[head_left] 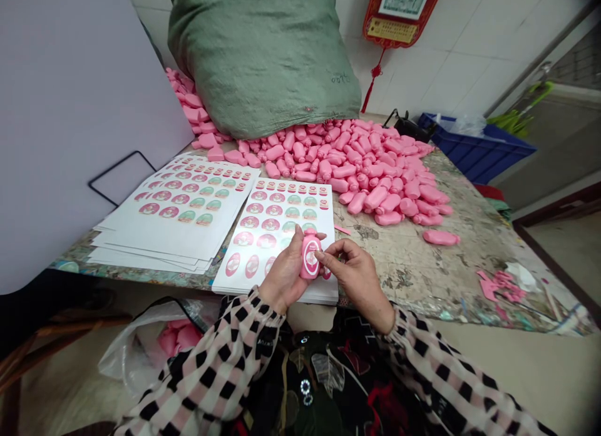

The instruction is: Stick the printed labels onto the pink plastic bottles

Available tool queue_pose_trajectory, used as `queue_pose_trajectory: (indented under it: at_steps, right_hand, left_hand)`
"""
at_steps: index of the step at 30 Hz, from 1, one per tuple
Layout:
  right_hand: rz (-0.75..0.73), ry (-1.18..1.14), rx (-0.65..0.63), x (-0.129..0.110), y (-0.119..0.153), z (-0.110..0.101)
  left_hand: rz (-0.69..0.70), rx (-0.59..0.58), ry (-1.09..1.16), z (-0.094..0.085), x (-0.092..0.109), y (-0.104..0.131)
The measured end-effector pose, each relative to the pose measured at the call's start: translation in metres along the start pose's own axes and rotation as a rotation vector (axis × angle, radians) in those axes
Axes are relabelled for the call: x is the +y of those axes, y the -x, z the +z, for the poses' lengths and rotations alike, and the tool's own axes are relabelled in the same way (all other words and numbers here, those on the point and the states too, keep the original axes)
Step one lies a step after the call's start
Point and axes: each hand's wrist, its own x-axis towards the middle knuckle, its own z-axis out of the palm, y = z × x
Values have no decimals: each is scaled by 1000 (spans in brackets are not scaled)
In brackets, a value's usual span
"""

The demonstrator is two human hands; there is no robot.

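My left hand is closed round a small pink plastic bottle, which stands nearly upright over the front of a sticker sheet. An oval pink-and-white sticker lies on the bottle's front face. The thumb and forefinger of my right hand press together at the sticker's right side; whether they pinch its edge or only touch it, I cannot tell. Beneath my hands is a stack of white sticker sheets with pink and green labels, partly hidden by my left hand.
Many pink bottles are heaped at the back, below a green sack. More sticker sheets lie at left beside a grey panel. One bottle and pink scraps lie at right. A blue crate stands beyond.
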Motion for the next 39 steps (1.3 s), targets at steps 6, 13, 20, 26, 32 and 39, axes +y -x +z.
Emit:
queue_pose_trajectory:
  at_steps: [6,13,20,26,32,39]
  right_hand:
    - [20,-9,-13,2,0,0]
    - [0,29,-16,6,-1,-2]
    - [3,52,-60,8,0,-3]
    - [60,33,-43,13,1,-13]
    - [86,-217,17,2,1,-13]
    - [153,-333,36,-2,-14,9]
  left_hand:
    - [0,-34,-41,0,0,1]
    - [98,14,-176,3,-3,2]
    - [184,52,-211,3,-5,1]
    - [298,140,-226,2,6,0]
    - [246,60,-233,2,20,2]
    - [93,-26,-3,13,-9,4]
